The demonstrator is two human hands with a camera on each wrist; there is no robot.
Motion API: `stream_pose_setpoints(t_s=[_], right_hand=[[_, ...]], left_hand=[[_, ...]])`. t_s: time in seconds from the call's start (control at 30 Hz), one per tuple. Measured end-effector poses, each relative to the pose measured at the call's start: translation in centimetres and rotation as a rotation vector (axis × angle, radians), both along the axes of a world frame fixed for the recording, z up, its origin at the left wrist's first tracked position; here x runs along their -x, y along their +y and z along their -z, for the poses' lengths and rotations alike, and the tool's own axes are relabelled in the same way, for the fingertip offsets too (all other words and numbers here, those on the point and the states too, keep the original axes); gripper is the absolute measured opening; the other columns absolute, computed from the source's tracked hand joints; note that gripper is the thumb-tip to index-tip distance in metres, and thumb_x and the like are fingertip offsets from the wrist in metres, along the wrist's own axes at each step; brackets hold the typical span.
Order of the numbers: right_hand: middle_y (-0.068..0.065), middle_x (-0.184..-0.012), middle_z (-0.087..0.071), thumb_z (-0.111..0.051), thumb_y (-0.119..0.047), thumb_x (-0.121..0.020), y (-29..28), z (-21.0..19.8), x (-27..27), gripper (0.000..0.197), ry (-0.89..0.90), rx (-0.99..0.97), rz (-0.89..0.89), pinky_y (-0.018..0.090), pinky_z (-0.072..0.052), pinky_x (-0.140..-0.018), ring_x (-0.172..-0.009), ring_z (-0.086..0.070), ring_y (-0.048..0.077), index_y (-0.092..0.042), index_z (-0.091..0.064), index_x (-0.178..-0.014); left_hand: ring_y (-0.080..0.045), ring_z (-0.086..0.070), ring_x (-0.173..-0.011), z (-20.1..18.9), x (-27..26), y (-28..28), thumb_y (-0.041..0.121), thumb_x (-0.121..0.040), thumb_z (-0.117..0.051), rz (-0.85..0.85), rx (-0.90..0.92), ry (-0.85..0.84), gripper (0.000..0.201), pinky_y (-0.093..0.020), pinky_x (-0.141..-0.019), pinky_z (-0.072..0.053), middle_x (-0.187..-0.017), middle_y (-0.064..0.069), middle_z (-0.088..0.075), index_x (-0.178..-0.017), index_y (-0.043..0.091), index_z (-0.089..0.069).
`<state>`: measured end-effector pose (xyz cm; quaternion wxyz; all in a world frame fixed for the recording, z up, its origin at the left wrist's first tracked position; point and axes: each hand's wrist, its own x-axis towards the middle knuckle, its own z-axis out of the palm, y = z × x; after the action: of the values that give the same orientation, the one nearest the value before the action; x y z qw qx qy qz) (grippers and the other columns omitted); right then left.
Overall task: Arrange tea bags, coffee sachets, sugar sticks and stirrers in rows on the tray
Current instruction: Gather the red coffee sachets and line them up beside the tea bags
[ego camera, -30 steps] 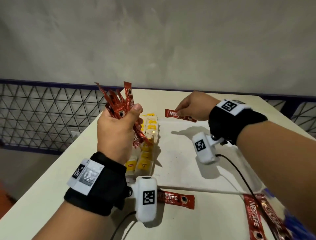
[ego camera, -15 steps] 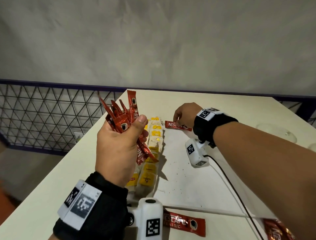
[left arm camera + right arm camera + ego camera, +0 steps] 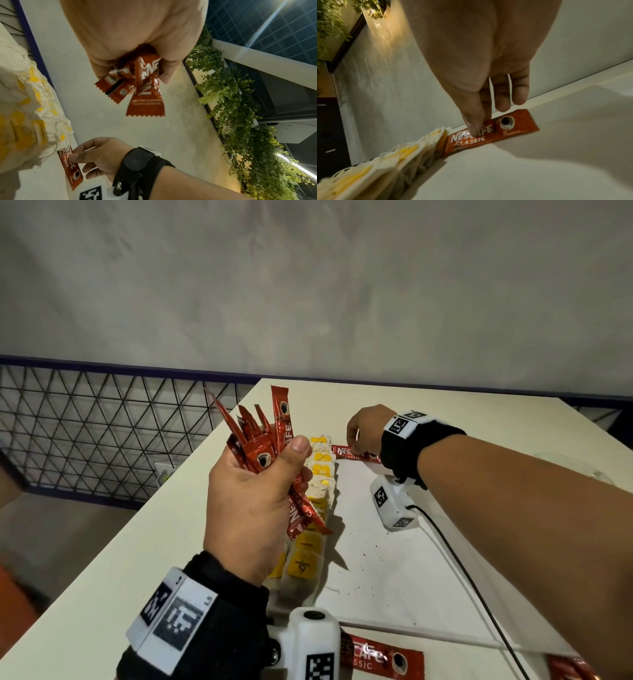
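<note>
Placed coffee sachet [image 3: 489, 133] lies flat — long axis crosswise to tea-bag row [image 3: 320, 470].

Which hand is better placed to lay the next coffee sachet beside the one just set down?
Right. The right hand rests on the placed sachet at the tray's far end, fingers free. The left hand grips the spare bundle of sachets, serving as the supply.
</note>
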<state>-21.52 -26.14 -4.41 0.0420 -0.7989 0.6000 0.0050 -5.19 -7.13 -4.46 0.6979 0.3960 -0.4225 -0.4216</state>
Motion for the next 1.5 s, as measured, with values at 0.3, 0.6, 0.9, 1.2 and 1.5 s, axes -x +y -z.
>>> stream_pose_setpoints(t_s=[0.3, 0.6, 0.9, 1.2, 1.5], right_hand=[[-0.001, -0.099, -0.069, -0.074, -0.029, -0.082, -0.1, 0.0, -0.1, 0.018, -0.007, 0.019, -0.005, 0.024, -0.042, -0.066, -0.085, -0.058, 0.015, -0.018, -0.071, -0.096], [-0.009, -0.083, -0.061, -0.067, -0.035, -0.087, 4.1, -4.1, 0.8, 0.014, -0.301, 0.198, -0.08, 0.022, -0.039, -0.062, -0.076, -0.055, 0.012, -0.023, -0.068, -0.093], [-0.002, -0.075, -0.067, -0.071, -0.029, -0.081, 12.5, -7.5, -0.9, 0.018, -0.927, -0.218, -0.33, 0.028, -0.047, -0.059, -0.059, -0.053, 0.012, -0.015, -0.067, -0.091], [-0.002, -0.068, -0.065, -0.068, -0.007, -0.082, 13.0, -7.9, 1.6, 0.013, -0.741, -0.138, -0.202, 0.034, -0.048, -0.062, -0.056, -0.057, 0.012, -0.016, -0.059, -0.08], [-0.021, -0.067, -0.065, -0.068, -0.027, -0.087, 14.2, -9.3, 0.3, 0.012, -0.227, -0.107, -0.378, 0.009, -0.041, -0.058, -0.062, -0.056, -0.007, -0.035, -0.073, -0.094]], left_hand=[[-0.025, -0.064, -0.069, 0.1, 0.1, -0.1, 0.03, -0.069, -0.077, 0.015, -0.032, 0.031, 0.03, -0.04, -0.07, -0.055, -0.084, -0.012, -0.07, -0.09, 0.011, -0.067], [-0.018, -0.06, -0.059, -0.2, 0.9, 0.1, 0.014, -0.072, -0.07, 0.295, -0.151, 0.314, 0.036, -0.029, -0.054, -0.054, -0.073, -0.009, -0.064, -0.104, -0.001, -0.061], [-0.018, -0.06, -0.057, -0.6, 1.2, 0.8, 0.013, -0.067, -0.073, 0.402, -0.23, 0.271, 0.025, -0.031, -0.058, -0.051, -0.079, -0.01, -0.066, -0.091, 0.006, -0.066], [-0.017, -0.056, -0.047, -1.1, 0.5, 0.7, -0.001, -0.076, -0.069, 0.34, -0.21, 0.229, 0.032, -0.026, -0.046, -0.05, -0.061, -0.008, -0.061, -0.107, 0.004, -0.059], [-0.018, -0.061, -0.055, -0.7, 0.9, 0.7, 0.019, -0.063, -0.078, 0.219, -0.183, 0.014, 0.041, -0.029, -0.054, -0.049, -0.069, -0.006, -0.067, -0.1, 0.005, -0.065]])
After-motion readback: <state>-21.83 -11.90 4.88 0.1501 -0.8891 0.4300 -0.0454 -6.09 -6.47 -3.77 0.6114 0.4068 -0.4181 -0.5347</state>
